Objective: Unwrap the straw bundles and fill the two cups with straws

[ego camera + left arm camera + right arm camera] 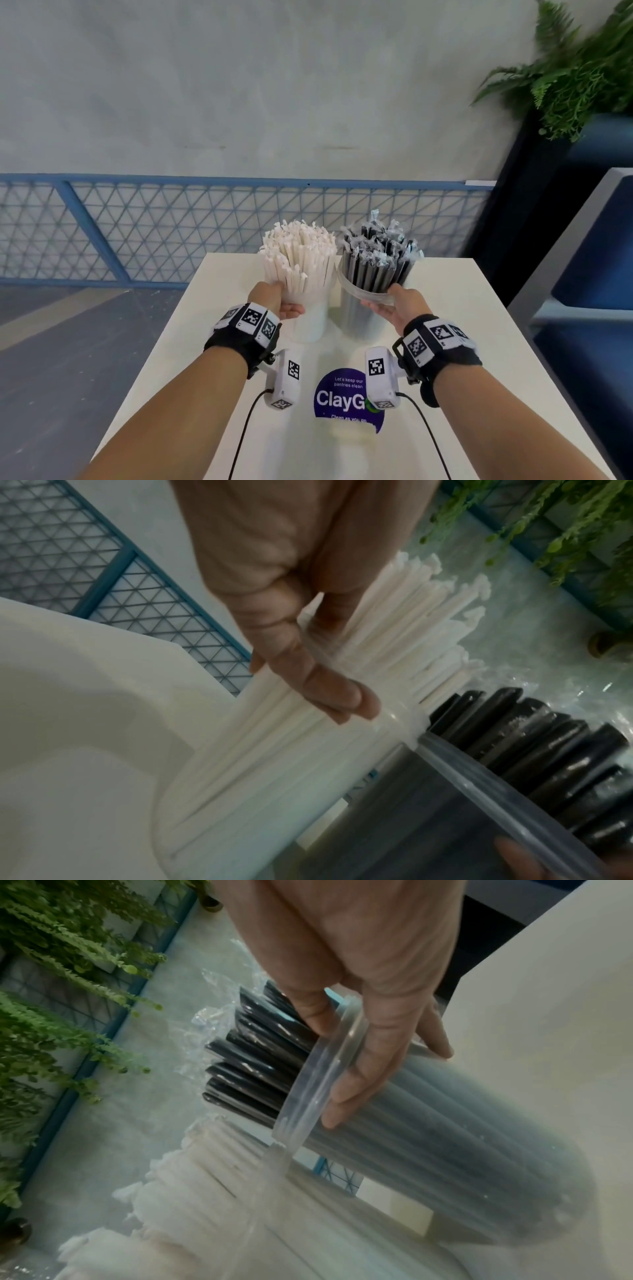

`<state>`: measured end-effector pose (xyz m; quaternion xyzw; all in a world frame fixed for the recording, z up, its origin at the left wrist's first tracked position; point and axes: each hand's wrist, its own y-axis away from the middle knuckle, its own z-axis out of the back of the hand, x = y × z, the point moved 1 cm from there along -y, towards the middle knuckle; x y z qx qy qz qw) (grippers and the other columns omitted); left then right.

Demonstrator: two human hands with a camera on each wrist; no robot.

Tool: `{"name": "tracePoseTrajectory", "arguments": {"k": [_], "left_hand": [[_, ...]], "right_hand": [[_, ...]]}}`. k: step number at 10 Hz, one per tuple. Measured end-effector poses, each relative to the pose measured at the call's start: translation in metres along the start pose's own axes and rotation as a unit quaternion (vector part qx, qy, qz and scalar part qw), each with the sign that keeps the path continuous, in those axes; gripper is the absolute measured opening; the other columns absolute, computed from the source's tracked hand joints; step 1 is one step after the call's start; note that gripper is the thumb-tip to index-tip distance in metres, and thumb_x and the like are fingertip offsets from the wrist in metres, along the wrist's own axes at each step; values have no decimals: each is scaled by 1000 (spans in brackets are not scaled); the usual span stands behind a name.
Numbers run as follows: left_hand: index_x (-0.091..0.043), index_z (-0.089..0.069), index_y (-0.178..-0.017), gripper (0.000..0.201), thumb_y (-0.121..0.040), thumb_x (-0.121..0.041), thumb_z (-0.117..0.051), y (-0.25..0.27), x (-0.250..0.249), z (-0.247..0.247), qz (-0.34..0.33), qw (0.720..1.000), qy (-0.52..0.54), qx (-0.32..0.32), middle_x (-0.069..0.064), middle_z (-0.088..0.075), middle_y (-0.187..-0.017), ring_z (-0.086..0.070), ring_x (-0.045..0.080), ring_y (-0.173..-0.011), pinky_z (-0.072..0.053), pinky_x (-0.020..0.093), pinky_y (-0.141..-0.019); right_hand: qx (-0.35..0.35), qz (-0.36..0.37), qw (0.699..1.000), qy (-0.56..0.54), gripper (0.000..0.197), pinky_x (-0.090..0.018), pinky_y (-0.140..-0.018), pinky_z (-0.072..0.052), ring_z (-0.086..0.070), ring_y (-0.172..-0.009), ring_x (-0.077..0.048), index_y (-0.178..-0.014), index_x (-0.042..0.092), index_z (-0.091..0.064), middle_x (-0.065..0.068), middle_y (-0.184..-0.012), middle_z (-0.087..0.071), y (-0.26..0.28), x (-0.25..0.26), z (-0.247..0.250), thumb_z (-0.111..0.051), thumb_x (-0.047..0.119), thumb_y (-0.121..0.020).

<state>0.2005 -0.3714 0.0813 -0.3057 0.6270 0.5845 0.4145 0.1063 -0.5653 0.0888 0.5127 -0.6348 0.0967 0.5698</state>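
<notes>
Two clear cups stand side by side on the white table (462, 325). The left cup (310, 325) is packed with white paper-wrapped straws (298, 253). My left hand (284, 301) grips it at the rim, fingers (325, 696) lying across the white straws (411, 628). The right cup (356, 318) holds black straws (376, 260) in clear wrappers. My right hand (394, 305) pinches its rim, thumb against the black straws (253, 1053) and fingers (356, 1085) on the outside of the right cup (445, 1150).
A round purple sticker (339, 397) lies on the table near the front. A blue mesh railing (137, 222) runs behind the table. A fern (575, 68) and a dark blue unit (599, 257) stand at the right.
</notes>
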Motion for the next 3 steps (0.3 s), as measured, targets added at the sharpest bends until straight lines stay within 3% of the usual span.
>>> {"name": "tracePoseTrajectory", "arguments": {"k": [2, 3], "left_hand": [[18, -47, -109, 41, -100, -20, -33, 1, 4, 1, -17, 1000, -7, 7, 12, -58, -36, -58, 18, -30, -50, 22, -35], [5, -47, -101, 44, -99, -37, -32, 12, 8, 7, -8, 1000, -11, 2, 15, -61, -43, -60, 22, -38, -53, 25, -41]], "right_hand": [[9, 3, 1000, 8, 34, -29, -56, -56, -65, -78, -34, -126, -7, -42, -21, -116, -54, -1, -3, 2, -37, 3, -95], [-2, -13, 1000, 20, 43, -32, -52, -58, -65, -71, -31, -136, 4, -32, -12, -107, -47, 8, -5, 8, -43, 21, -98]]}}
